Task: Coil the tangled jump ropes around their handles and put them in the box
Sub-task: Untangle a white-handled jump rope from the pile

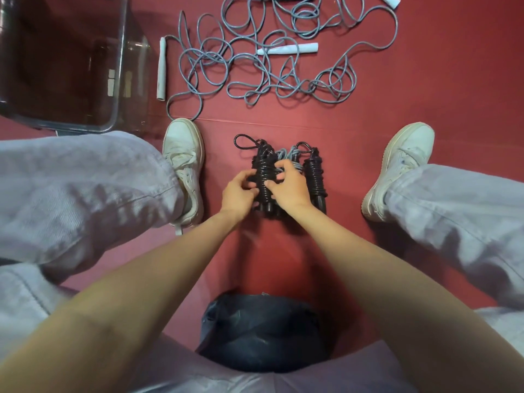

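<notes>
Gripping black coil: left hand, right hand | box contents unclear

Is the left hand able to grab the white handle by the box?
Probably not yet: the left hand grips the black coiled rope, and the white handle lies beyond the left shoe.

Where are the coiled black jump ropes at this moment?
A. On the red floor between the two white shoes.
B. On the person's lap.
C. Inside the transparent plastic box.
A: the coiled black jump ropes lie on the red floor between the two white shoes, with the left hand and the right hand gripping them; the transparent plastic box stands apart, with no rope in it.
</notes>
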The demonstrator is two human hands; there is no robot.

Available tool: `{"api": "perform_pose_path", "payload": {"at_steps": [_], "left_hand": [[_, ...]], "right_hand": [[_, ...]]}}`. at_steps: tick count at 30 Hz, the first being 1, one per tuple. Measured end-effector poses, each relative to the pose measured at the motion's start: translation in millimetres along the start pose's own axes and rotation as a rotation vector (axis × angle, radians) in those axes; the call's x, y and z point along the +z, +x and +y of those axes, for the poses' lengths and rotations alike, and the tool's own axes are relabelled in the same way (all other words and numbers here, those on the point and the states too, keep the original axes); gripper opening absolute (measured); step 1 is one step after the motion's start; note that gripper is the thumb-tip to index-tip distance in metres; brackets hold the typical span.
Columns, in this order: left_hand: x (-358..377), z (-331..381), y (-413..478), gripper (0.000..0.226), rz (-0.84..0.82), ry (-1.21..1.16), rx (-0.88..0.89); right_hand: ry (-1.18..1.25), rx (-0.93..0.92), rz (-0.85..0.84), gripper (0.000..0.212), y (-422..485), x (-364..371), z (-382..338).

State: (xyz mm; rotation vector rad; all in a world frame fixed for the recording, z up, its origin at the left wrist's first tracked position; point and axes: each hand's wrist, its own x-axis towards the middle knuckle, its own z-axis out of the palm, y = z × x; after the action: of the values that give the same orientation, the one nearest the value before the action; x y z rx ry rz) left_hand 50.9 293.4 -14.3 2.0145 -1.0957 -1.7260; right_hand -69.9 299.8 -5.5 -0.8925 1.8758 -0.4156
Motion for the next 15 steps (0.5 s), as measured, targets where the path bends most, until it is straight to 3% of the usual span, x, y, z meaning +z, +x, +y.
{"api": "perform_pose_path", "payload": {"at_steps": [4,8,15], "left_hand": [[4.4,-3.2,-1.3,0.032,0.03,0.089,0.062],[5.9,-9.4,1.8,0.037,0.015,0.099,0.095],[5.0,24.5,13.5,0.03,-0.042,-0.092,-0.123]], "right_hand": [[-0.076,0.043,-0.01,0.032,0.5,-7.2,3.6],[-0.033,0.078,-0.027,0.033,1.9,-3.9,8.3],[0.083,0.192,-0.124,0.034,18.9,-14.1,2.6]]}}
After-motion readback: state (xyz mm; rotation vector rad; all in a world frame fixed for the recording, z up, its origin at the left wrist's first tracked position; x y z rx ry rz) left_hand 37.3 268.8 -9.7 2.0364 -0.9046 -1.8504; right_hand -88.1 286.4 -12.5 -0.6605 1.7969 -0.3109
